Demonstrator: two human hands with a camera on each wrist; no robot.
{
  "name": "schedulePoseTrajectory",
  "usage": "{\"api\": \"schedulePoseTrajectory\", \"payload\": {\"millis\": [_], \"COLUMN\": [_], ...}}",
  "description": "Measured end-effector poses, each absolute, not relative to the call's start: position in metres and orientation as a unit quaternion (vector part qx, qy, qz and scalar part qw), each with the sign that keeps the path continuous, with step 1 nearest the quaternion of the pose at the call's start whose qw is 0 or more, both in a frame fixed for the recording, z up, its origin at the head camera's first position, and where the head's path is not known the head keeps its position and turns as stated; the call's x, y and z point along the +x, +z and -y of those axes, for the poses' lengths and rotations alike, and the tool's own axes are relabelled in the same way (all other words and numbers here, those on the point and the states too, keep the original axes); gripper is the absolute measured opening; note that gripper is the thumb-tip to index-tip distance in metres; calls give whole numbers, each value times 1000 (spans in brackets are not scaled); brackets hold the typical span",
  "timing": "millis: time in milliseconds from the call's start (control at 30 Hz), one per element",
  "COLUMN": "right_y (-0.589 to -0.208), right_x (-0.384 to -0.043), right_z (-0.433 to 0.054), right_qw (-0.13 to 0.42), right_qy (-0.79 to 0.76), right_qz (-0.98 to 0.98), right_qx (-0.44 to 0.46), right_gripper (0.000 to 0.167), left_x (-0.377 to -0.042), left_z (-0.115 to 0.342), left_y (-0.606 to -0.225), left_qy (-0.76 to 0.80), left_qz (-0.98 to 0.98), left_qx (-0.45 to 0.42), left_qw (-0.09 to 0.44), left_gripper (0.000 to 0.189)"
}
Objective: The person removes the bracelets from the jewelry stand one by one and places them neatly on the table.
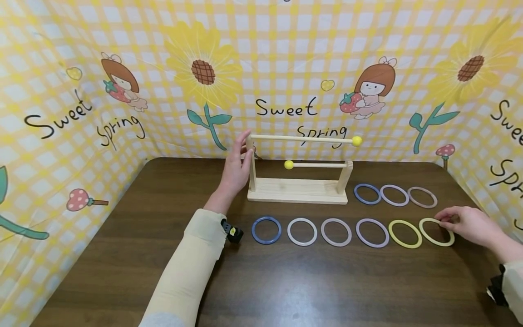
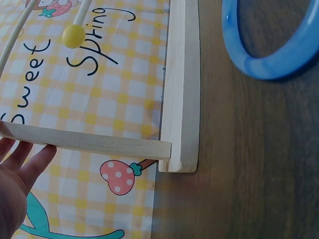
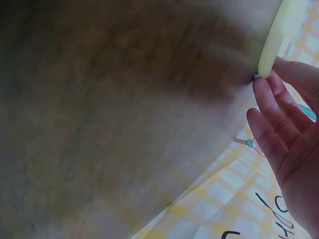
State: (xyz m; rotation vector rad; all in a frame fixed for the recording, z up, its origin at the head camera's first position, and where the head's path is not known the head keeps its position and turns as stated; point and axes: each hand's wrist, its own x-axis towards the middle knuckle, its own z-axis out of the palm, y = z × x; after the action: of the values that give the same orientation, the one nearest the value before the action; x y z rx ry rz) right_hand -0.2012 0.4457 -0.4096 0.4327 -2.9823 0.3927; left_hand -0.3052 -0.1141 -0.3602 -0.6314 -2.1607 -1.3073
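A pale wooden stand (image 1: 297, 190) with two yellow-tipped rods stands near the table's back edge. My left hand (image 1: 237, 165) rests on its left post (image 2: 99, 142), the fingers fairly straight against the outer side. The right hand (image 1: 470, 226) pinches a pale yellow ring (image 1: 424, 235) between thumb and fingers; the right wrist view shows the ring (image 3: 271, 47) tilted at the fingertips. It ends a front row with a yellow ring (image 1: 392, 234), a purple ring (image 1: 359, 234), a pinkish ring (image 1: 324, 234), a white ring (image 1: 290, 234) and a blue ring (image 1: 254, 234).
Behind the front row, right of the stand, lie another blue ring (image 1: 357, 194), a pale lilac ring (image 1: 384, 196) and a pinkish ring (image 1: 411, 199). A patterned yellow-checked cloth (image 1: 265, 54) hangs around the brown table (image 1: 310, 286).
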Motion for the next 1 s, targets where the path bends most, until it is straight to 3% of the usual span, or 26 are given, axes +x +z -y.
{"api": "schedulePoseTrajectory", "payload": {"millis": [333,733,1000], "right_y": [-387,-356,-347], "right_x": [-195,-191,-192], "right_z": [-428,-377,-341], "right_qw": [130,154,153], "right_qy": [221,269,315], "right_qz": [958,938,914], "right_qx": [128,157,203], "right_gripper": [19,23,24], "left_x": [-304,-310,-306], "left_z": [115,122,142], "left_y": [-360,-359,-352], "left_qy": [-482,-485,-468], "left_qz": [800,801,827], "left_qx": [-240,-260,-255], "left_qw": [265,236,179], "left_gripper": [46,48,56]}}
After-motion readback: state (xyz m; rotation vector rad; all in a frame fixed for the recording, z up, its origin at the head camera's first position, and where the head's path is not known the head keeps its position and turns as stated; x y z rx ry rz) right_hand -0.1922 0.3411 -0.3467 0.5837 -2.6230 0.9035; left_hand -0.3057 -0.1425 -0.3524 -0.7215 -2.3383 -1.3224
